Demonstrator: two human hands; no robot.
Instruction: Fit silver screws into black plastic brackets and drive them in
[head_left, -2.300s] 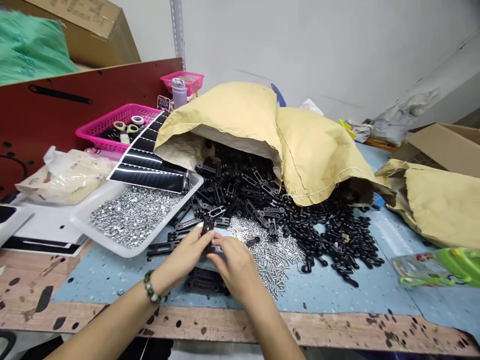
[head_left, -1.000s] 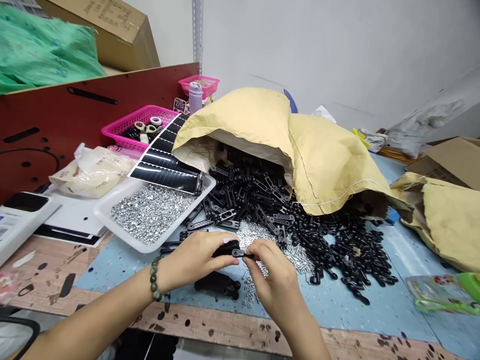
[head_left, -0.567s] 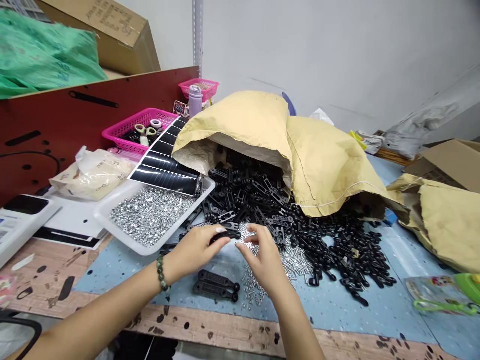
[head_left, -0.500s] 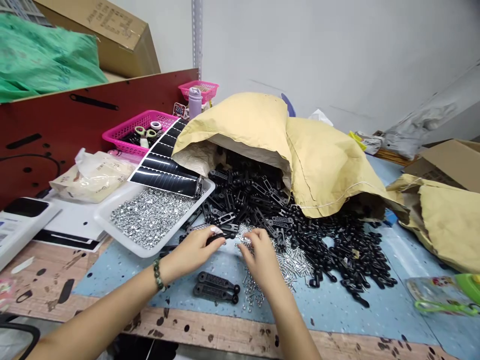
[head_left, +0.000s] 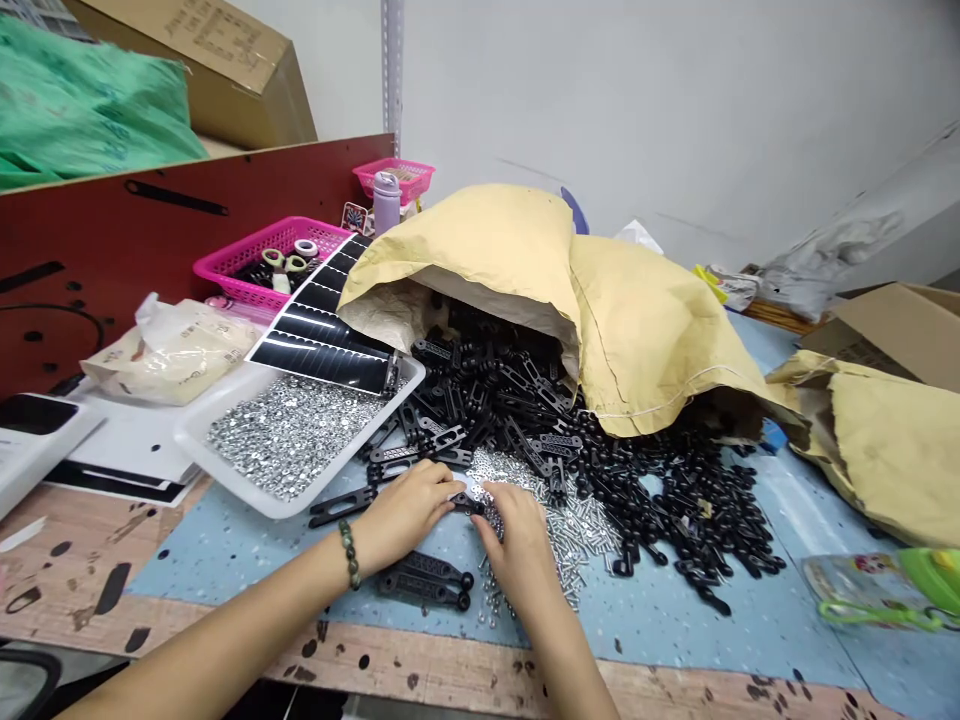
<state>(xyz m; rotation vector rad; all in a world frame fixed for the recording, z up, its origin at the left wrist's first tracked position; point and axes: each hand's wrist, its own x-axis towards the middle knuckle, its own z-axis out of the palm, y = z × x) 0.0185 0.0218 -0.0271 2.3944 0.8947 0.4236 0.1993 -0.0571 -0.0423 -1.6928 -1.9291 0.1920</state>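
Observation:
My left hand [head_left: 414, 508] is closed around a black plastic arm [head_left: 468, 503]. Only its rounded end sticks out past the fingertips. Close to that end, my right hand [head_left: 519, 545] has thumb and forefinger curled on either side of it; what small thing they pinch, if any, is hidden. Two similar black arms with ball-like ends [head_left: 427, 582] lie side by side below my left wrist. Loose silver screws [head_left: 577, 530] spread under and to the right of my right hand. Behind both hands is a heap of black slotted arms [head_left: 517, 385].
A white tray of small silver nuts [head_left: 296, 430] stands left, partly under a black-striped sheet [head_left: 322, 350]. Large yellow paper sacks [head_left: 480, 230] lean at the back. Small black parts [head_left: 682, 510] pile at right, near a green-lidded bottle [head_left: 870, 585]. A pink basket [head_left: 225, 268] holds scissors.
My left hand has moved right and down, turning its back upward over the black arm. My right hand has come down slightly, nearer the arm's end. The view has shifted a little.

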